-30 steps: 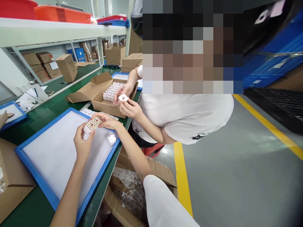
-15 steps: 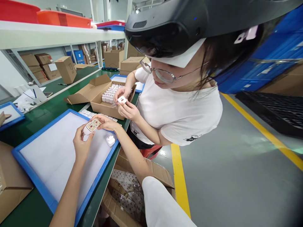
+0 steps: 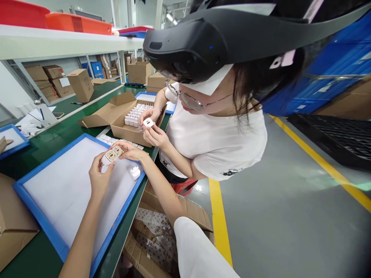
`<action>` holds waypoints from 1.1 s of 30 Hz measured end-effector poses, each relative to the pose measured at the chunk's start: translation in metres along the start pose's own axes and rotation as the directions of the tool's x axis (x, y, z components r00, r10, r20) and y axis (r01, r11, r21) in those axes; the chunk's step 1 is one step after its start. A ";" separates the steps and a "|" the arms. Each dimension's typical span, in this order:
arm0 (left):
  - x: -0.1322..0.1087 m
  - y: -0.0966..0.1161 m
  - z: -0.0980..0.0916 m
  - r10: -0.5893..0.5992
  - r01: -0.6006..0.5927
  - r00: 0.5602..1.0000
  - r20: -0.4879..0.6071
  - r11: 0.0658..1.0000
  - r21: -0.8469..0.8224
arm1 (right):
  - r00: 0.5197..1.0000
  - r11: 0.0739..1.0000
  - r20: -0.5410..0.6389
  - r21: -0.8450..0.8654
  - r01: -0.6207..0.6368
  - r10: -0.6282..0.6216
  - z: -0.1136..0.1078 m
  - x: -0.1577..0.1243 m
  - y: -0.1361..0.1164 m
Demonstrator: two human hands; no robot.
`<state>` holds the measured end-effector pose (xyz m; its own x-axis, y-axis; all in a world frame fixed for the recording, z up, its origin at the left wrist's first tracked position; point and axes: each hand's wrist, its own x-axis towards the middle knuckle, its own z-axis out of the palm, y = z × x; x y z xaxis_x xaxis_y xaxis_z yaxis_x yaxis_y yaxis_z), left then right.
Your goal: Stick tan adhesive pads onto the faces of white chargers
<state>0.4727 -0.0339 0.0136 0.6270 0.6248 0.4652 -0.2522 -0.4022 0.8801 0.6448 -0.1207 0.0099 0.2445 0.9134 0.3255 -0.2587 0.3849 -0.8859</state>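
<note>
Above the white sheet of a blue-framed tray (image 3: 58, 193), my left hand (image 3: 99, 175) is closed around a white USB charger (image 3: 111, 156), its port face turned up. Against it sits a second USB charger (image 3: 117, 150), gripped by the fingers of my right hand (image 3: 131, 151). Both faces look beige with a dark reddish slot. Another white plug charger (image 3: 135, 172) lies on the tray's right side, below my right wrist. Several white pieces (image 3: 104, 138) are laid out by the tray's far edge, partly hidden behind my right hand.
A co-worker (image 3: 211, 143) in a headset, close on my right, holds a white charger (image 3: 148, 122) over an open carton (image 3: 127, 133) of chargers. A cardboard box (image 3: 17, 220) stands left of the tray. Below the bench edge is an open carton (image 3: 197, 216) with plastic wrapping.
The co-worker's head has lowered and shifted left, their charger moving slightly left too. My hands and the two chargers stay almost still.
</note>
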 end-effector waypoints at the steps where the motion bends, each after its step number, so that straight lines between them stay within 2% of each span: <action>1: 0.000 0.000 0.000 0.000 0.000 1.000 -0.001 1.000 0.001 | 1.000 1.000 0.001 -0.001 -0.001 0.001 0.000 0.000 0.000; 18: 0.002 -0.002 -0.001 -0.008 0.008 1.000 0.006 1.000 0.010 | 1.000 1.000 0.006 -0.017 0.021 -0.021 0.002 -0.003 -0.001; 33: 0.002 -0.004 -0.003 -0.003 0.003 1.000 0.022 1.000 0.005 | 0.997 0.998 -0.067 -0.058 -0.029 0.025 0.007 -0.004 -0.002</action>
<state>0.4728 -0.0283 0.0112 0.6435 0.6116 0.4602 -0.2463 -0.4037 0.8811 0.6381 -0.1247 0.0127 0.3002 0.9116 0.2807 -0.2107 0.3504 -0.9126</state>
